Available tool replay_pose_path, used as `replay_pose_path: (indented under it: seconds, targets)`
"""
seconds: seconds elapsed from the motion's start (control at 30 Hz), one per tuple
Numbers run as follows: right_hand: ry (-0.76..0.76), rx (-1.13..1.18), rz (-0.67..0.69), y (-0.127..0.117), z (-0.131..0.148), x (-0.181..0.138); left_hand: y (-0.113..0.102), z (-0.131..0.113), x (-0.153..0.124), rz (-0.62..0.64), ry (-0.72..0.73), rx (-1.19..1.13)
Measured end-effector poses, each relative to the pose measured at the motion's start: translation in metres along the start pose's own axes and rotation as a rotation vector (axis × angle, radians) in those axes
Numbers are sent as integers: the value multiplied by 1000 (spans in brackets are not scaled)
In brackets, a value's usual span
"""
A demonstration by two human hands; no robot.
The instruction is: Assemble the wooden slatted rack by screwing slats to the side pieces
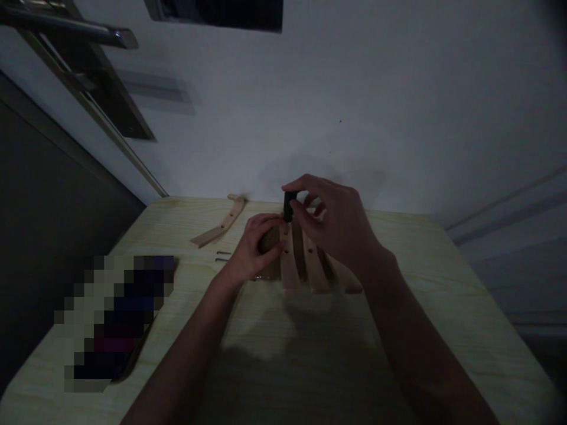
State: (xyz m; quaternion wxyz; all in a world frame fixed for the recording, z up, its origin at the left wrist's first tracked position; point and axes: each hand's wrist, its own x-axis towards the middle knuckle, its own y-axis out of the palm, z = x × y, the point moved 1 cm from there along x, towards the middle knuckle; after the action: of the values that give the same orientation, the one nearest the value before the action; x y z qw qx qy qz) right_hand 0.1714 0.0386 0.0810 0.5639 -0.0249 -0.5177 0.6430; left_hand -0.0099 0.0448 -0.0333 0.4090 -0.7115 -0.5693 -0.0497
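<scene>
My right hand [332,218] pinches a short black-handled screwdriver [289,206] between thumb and fingers. It stands upright, its tip at the upper hole of a curved wooden piece [290,274]. My left hand [259,245] grips this wooden piece near its top, thumb on the near side and fingers on the far side. The piece lies across a shiny brown board [270,273]. Two similar wooden pieces, a middle one [315,271] and a right one [348,277], lie beside it on the board. My right hand partly covers them.
A loose curved wooden piece [225,221] with two holes lies at the back left. Two thin metal screws [222,256] lie left of my left hand. A pixelated dark flat object [146,330] is at the table's left. Behind the table [425,260] rises a white door [398,106] with a handle [101,32].
</scene>
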Motion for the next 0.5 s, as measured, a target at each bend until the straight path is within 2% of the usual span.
replay_pose_path:
  seconds: [0.5]
  targets:
    - [-54, -13, 86, -8, -9, -1, 0, -2, 1, -4, 23, 8]
